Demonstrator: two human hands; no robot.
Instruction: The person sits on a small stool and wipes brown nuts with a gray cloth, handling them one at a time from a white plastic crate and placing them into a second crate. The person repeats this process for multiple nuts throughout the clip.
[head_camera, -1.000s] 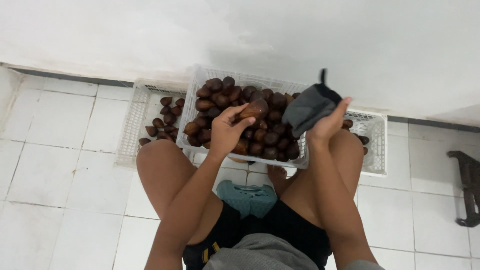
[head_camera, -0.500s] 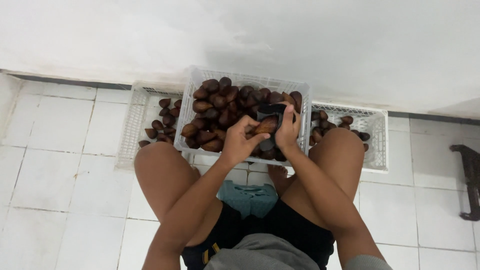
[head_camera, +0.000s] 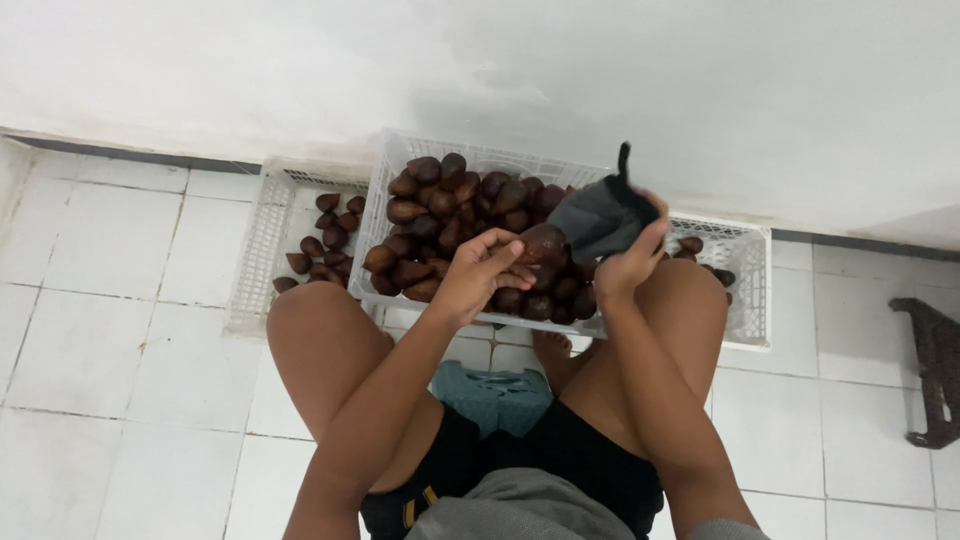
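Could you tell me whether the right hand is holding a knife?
No, the right hand grips a dark grey cloth against a brown fruit held by the left hand; no blade shows.

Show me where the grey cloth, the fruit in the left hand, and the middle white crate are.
grey cloth (head_camera: 597, 215), head view, middle of fabric.
brown scaly fruit (head_camera: 545, 243), head view, its upper side.
middle white crate (head_camera: 378, 205), head view, left wall.

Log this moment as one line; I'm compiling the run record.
left hand: holds brown scaly fruit | right hand: holds grey cloth against it | below: white crate of fruit
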